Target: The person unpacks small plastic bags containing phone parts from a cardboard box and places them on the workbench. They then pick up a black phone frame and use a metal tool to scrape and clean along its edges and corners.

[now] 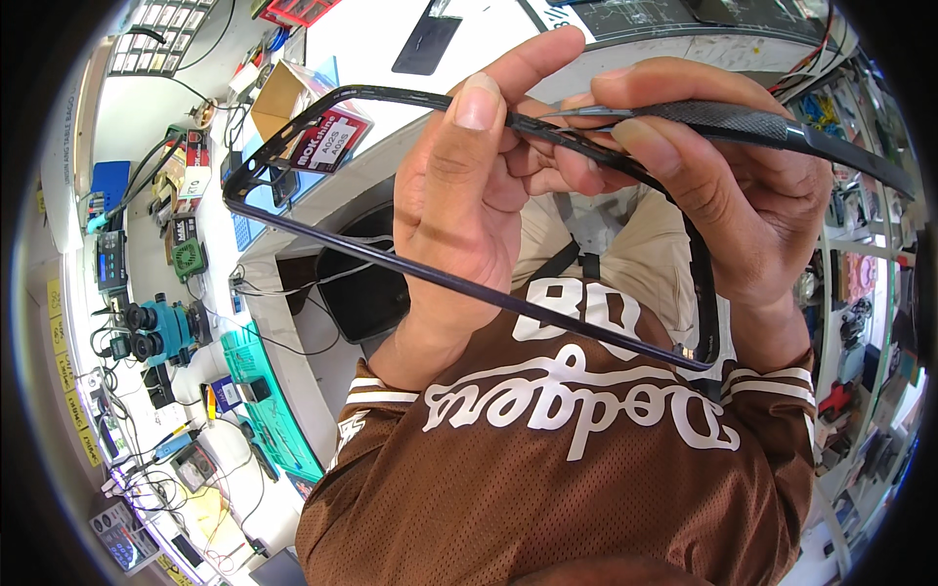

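A thin black phone frame (459, 281), open in the middle, is held up in front of my chest. My left hand (454, 190) pinches its upper long side between thumb and fingers. My right hand (738, 186) is closed around black tweezers (718, 122) with a textured grip. Their fine tips point left, close to that same side of the frame and to my left fingers. Whether the tips touch the frame, I cannot tell. The right fingers partly hide the frame's upper right stretch.
A white bench ahead bears a dark flat phone panel (428, 41) and an open cardboard box (293, 103). To the left are a blue microscope (161, 330), a green mat (269, 396), a multimeter (195, 467) and tangled cables. Crowded shelves (860, 293) stand at the right.
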